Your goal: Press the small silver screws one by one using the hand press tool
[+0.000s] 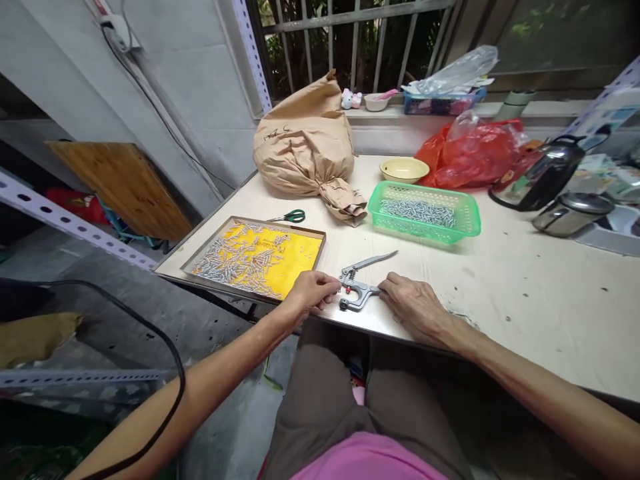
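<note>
A pair of grey snap-fastener pliers [361, 297] lies at the table's front edge, its C-shaped jaws facing left with a small red part between them. My right hand [413, 303] is closed around the end of the lower handle, while the upper handle slants up, away from the hand. Beside the jaws, my left hand [316, 291] is pinched together; whatever is between its fingertips is too small to make out. A shallow tray [309, 267] with a yellow bottom is to the left of that hand, holding many small metal pins or screws [235, 263].
Behind the pliers is a green basket [425, 235] of small metal parts. Green-handled scissors [294, 216], a brown paper sack [305, 143], a cream bowl [404, 169] and a red plastic bag [473, 153] are farther back. A dark kettle [550, 175] and a metal pot [573, 215] stand right.
</note>
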A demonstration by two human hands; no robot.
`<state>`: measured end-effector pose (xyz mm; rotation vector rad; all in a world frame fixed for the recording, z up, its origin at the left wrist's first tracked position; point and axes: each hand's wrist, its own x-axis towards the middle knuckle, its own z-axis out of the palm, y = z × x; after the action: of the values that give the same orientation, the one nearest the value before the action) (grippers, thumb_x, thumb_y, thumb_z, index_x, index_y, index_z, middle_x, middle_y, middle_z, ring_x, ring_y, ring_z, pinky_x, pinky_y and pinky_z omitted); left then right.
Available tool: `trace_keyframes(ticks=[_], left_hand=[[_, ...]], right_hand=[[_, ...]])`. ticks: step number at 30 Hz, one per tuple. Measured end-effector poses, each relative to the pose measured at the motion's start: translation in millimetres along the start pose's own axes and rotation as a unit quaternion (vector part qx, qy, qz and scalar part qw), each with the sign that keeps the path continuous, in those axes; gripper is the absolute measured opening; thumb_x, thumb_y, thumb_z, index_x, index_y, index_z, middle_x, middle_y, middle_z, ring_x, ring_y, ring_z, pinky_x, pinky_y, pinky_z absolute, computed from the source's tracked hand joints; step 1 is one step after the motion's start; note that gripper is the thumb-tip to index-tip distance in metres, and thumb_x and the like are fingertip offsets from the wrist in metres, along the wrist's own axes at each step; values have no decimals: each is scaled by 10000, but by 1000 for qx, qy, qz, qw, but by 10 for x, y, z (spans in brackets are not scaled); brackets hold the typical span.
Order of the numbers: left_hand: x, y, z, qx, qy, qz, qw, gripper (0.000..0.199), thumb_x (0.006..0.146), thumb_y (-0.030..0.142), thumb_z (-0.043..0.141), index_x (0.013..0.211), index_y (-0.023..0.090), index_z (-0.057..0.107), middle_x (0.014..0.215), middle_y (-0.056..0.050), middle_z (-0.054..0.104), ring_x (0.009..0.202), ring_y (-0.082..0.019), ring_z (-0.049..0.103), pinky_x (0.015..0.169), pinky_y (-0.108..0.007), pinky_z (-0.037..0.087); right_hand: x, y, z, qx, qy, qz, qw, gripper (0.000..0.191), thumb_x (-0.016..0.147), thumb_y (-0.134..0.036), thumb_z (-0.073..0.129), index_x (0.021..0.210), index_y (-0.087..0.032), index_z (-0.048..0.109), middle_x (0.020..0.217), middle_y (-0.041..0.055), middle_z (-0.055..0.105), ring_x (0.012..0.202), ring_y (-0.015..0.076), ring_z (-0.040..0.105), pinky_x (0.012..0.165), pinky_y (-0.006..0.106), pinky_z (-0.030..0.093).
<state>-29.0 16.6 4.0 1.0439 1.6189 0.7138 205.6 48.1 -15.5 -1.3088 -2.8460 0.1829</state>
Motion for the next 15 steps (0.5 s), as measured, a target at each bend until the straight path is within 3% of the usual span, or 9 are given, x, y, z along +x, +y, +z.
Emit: trace_keyframes(ticks=[4, 12, 15], left_hand=[[82, -44, 159, -26, -27, -82, 996, 226, 716, 309, 719, 762, 99, 649, 488, 46, 514, 368, -25, 373, 377, -172, 262], [102, -40, 228, -5, -40, -111, 993, 324, 641, 386, 776, 714, 104, 631, 469, 54, 512, 358, -23, 370, 374, -183, 247], [120, -15, 220, 30, -73, -117, 990, 314, 654, 389, 763, 671, 110, 619, 424, 58, 492, 338, -29, 360, 369, -187, 231]], right_hand=[[-49, 20, 4, -19, 25, -8, 999, 257, 976, -248, 324, 960, -183, 572, 962, 82, 579, 852, 176, 534, 589, 277, 286], [-105, 27, 62, -13, 40, -1, 999, 264, 976, -199, 308, 974, -173, 570, 983, 96, 578, 885, 184, 509, 561, 279, 259], [-91, 45, 91, -16, 47, -4, 999, 264, 978, -203, 308, 961, -174, 569, 978, 91, 576, 881, 182, 506, 551, 284, 254]])
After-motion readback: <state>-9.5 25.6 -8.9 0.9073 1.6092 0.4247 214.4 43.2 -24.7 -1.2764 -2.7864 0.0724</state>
